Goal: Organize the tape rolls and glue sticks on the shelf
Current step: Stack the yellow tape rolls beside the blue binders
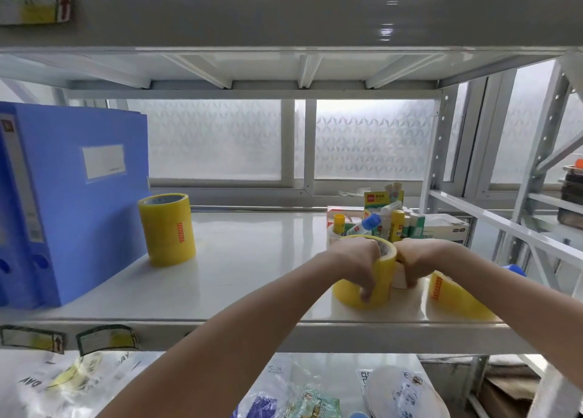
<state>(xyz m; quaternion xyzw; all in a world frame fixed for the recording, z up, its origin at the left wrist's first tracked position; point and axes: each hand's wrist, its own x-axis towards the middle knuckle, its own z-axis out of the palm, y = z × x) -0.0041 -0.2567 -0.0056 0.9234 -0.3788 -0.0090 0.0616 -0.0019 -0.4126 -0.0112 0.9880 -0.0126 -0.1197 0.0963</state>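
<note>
Yellow tape is most of what sits on this white metal shelf. One stack of yellow tape rolls stands upright at the left, just beside the blue file boxes, apparently parked there as the start of a tidy group. At the right front, the left hand curls over the top and down the side of a second yellow tape stack. Its fingers wrap the wall, a hold that would keep the stacked rolls from sliding apart if lifted. Touching that stack, the right hand closes its fingers round a smaller white tape roll, most of which is hidden by the hand. Using both hands at once suggests the person means to separate the two or carry them together. Just right of them a loose yellow roll lies tilted near the shelf's front edge, not yet sorted. Behind the hands, the glue sticks cluster in a jumble with a blue-capped glue bottle and a green and yellow glue box, some upright, some leaning. My guess is that tape comes first and the glue follows.
</note>
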